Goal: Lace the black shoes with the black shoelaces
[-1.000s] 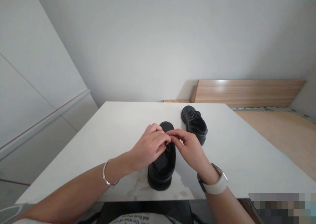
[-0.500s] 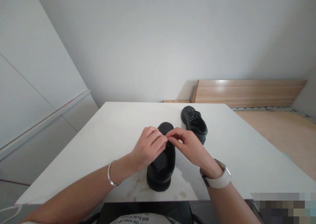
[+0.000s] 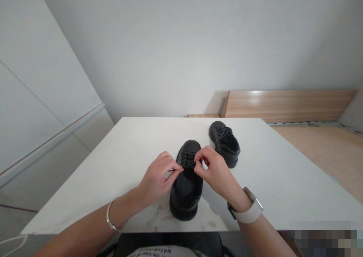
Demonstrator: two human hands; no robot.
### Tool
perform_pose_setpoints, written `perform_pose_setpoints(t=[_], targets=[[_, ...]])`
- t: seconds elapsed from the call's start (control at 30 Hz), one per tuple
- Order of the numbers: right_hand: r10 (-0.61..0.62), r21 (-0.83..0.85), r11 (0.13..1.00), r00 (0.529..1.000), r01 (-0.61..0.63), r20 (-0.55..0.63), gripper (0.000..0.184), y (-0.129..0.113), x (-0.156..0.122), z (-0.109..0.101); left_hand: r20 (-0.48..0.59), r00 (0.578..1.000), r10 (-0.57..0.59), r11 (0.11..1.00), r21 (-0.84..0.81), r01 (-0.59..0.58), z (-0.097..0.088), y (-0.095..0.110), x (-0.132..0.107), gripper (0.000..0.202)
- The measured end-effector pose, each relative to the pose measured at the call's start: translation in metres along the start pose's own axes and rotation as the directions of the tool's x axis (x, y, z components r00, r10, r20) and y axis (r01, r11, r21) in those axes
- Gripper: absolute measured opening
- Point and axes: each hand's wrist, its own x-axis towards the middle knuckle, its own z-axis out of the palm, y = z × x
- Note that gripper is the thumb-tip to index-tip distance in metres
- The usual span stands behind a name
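Observation:
A black lace-up shoe stands on the white table in front of me, its toe pointing away and its opening toward me. At its left edge, my left hand pinches a dark shoelace between thumb and fingertips. On the other side, my right hand is closed in a pinch by the lacing, apparently on the shoelace; the bit inside its fingers is mostly hidden. Crossed laces show between both hands. Farther back to the right sits the matching black shoe, its lace tied in a bow.
The white table has brownish smudges near its front edge. Behind it rises a grey wall, with a wooden headboard and a beige surface to the right. White panels slope along the left.
My hands were together above the lacing; now they are apart. My left hand has moved left and toward me, drawing a lace end sideways. The lacing between them has come into view.

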Motion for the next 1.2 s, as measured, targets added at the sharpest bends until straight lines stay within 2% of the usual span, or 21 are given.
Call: perform_pose_setpoints(t=[0.1,0.17,0.23,0.3,0.4,0.53,0.7,0.8,0.97,1.07,1.2], targets=[[-0.011,-0.009,1.0,0.999,0.011,-0.035,0.014,0.0,-0.003,-0.001,0.016,0.992,-0.124,0.991,-0.056,0.125,-0.001,0.003,-0.001,0.014],[-0.031,0.016,0.999,0.999,0.032,-0.041,0.013,0.001,-0.006,-0.003,0.05,0.975,-0.217,0.973,-0.073,0.22,0.001,0.004,0.0,0.002],[-0.056,0.059,0.997,0.997,0.059,-0.049,0.011,0.003,-0.011,-0.006,0.112,0.948,-0.297,0.948,-0.087,0.307,0.002,0.004,-0.001,0.033],[-0.067,0.085,0.993,0.993,0.076,-0.1,0.012,0.008,-0.019,-0.009,0.222,0.908,-0.357,0.918,-0.097,0.384,0.003,0.001,-0.003,0.06],[-0.047,0.044,0.997,0.969,0.059,-0.241,0.013,0.018,-0.034,-0.014,0.357,0.845,-0.397,0.891,-0.072,0.449,0.005,-0.006,-0.006,0.064],[-0.055,-0.106,0.994,0.923,0.016,-0.38,0.012,0.039,-0.059,-0.028,0.342,0.835,-0.431,0.886,-0.019,0.464,0.005,-0.016,0.0,0.062],[-0.038,-0.221,0.973,0.909,-0.06,-0.416,0.012,0.066,-0.097,-0.047,0.263,0.851,-0.455,0.874,-0.054,0.484,0.011,-0.028,0.029,0.048],[0.014,-0.25,0.959,0.902,-0.135,-0.432,0.013,0.079,-0.117,-0.052,0.197,0.876,-0.44,0.894,0.008,0.448,0.027,-0.039,0.054,0.048],[0.11,-0.203,0.951,0.866,-0.234,-0.487,0.018,0.089,-0.127,-0.055,0.139,0.899,-0.415,0.908,0.125,0.4,0.072,-0.058,0.09,0.05],[0.141,-0.179,0.95,0.861,-0.257,-0.489,0.02,0.09,-0.125,-0.055,0.142,0.902,-0.408,0.912,0.121,0.393,0.097,-0.065,0.1,0.05],[0.178,-0.154,0.948,0.866,-0.277,-0.466,0.021,0.089,-0.124,-0.054,0.148,0.903,-0.402,0.915,0.077,0.395,0.117,-0.07,0.103,0.05]])
